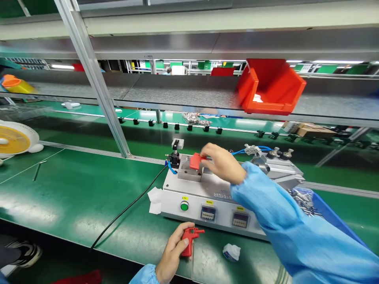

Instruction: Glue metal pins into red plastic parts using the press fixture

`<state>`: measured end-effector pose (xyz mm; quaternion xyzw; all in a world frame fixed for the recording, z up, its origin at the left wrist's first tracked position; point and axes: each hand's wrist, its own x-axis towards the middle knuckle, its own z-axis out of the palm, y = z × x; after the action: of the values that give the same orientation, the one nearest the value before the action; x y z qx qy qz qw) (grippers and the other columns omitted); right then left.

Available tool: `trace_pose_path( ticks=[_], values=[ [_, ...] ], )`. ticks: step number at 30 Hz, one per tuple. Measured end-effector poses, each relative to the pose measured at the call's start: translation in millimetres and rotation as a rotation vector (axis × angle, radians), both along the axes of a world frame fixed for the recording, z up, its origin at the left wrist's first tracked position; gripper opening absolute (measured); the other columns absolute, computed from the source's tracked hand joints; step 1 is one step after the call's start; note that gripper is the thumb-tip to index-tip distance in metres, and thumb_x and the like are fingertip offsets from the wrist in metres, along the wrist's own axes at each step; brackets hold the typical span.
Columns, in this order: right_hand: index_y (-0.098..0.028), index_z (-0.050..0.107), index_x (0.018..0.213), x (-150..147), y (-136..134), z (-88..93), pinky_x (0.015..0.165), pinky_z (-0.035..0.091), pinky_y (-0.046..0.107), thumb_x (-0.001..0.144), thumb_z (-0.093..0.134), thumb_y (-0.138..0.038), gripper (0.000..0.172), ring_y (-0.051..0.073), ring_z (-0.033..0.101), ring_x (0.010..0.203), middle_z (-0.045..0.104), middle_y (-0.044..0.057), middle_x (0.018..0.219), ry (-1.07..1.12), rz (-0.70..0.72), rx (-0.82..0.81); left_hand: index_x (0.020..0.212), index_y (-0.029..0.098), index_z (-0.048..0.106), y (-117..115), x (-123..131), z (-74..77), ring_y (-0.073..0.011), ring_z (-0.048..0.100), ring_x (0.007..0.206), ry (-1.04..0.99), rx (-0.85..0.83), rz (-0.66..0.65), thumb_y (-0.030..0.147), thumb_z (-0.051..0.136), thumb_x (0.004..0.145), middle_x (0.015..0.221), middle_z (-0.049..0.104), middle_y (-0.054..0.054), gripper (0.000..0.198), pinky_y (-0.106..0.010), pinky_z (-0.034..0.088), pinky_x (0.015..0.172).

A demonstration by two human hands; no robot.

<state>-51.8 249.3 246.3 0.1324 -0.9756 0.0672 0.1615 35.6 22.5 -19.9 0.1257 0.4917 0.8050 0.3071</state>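
My left hand is closed around a small red pistol-shaped plastic part, its thin barrel pointing right, near the bench's front edge. My right hand pinches a red plastic piece at the metal fixture block; blur hides its exact shape and whether it touches the block. That block sits on a light grey machine with a green button and two small counters. Left of the block stands a black clamp cylinder with a blue hose.
A crumpled white wrapper lies before the machine. At right, a blue bin holds metal parts, partly behind my right sleeve. A black cable crosses the green bench. An orange bin sits on the shelf above; a fan stands far left.
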Motion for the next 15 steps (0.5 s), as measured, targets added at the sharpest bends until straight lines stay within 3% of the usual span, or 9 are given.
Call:
trace_pose_path(
  ticks=[4,5,7,10,15],
  values=[
    [-0.022,0.062,0.093,55,39,-37.0,0.078,0.051,0.034,0.098,0.054,-0.019,0.009,0.024,0.066,0.092,0.068,0.008,0.105,-0.015,-0.037,-0.017,0.127,0.018,0.059,-2,-7,-4.3,-0.0119,0.045,0.05,0.047,-0.114,-0.051,0.058,0.074,0.089,0.06,0.052,0.006,0.058,-0.023,0.04,0.05],
    [-0.023,0.062,0.094,66,48,-45.2,0.077,0.052,0.035,0.097,0.054,-0.019,0.009,0.024,0.067,0.092,0.069,0.007,0.104,-0.027,-0.07,-0.02,0.124,0.019,0.059,-3,-10,-2.1,-0.0117,0.044,0.048,0.077,-0.166,-0.048,0.058,0.073,0.09,0.057,0.048,0.008,0.054,-0.022,0.038,0.048],
    [-0.023,0.061,0.094,80,62,-57.8,0.076,0.053,0.035,0.096,0.055,-0.021,0.007,0.024,0.068,0.09,0.07,0.007,0.099,-0.043,-0.125,-0.044,0.12,0.02,0.057,-9,-16,10.6,-0.0112,0.047,0.047,0.181,-0.263,-0.028,0.054,0.068,0.092,0.063,0.055,0.006,0.045,-0.023,0.04,0.049],
    [-0.023,0.061,0.097,88,73,-68.8,0.078,0.055,0.035,0.094,0.058,-0.024,0.004,0.025,0.069,0.089,0.071,0.007,0.097,-0.032,-0.157,-0.108,0.119,0.023,0.053,-19,-35,54.3,-0.0132,0.062,0.057,0.438,-0.377,0.032,0.04,0.061,0.097,0.088,0.069,0.0,0.029,-0.028,0.052,0.062],
    [-0.023,0.063,0.103,87,76,-77.1,0.086,0.057,0.04,0.095,0.054,-0.028,0.013,0.028,0.069,0.095,0.072,0.01,0.103,0.016,-0.132,-0.175,0.117,0.023,0.054,-6,-97,158.9,-0.0228,0.072,0.083,1.039,-0.576,0.226,0.033,0.056,0.099,0.098,0.072,-0.004,0.021,-0.036,0.056,0.079]
  ],
)
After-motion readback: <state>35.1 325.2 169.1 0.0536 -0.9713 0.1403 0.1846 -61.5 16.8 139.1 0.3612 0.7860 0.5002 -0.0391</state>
